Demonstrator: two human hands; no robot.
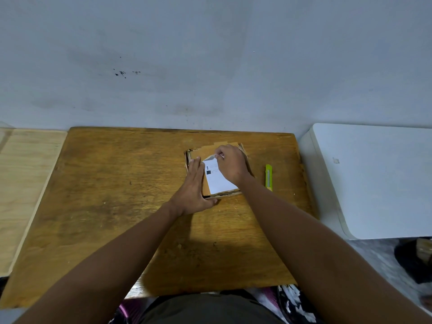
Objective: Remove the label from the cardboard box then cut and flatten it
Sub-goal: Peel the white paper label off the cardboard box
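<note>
brown cardboard box [205, 150], white black-printed label [218, 180], yellow-green cutter [269, 177]

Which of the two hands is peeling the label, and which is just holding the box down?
The right hand pinches the lifted far corner of the white label. The left hand lies flat, fingers straight, pressing the cardboard box.

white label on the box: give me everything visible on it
The white paper label is a rectangle with a black square and faint printed lines near its far-left part. It lies mostly flat on top of the brown cardboard box, slightly skewed to the box edges. Its far corner is lifted and curled, pinched by the right hand. The left hand lies flat on the box along the label's left edge; whether it touches the label is unclear.
</note>
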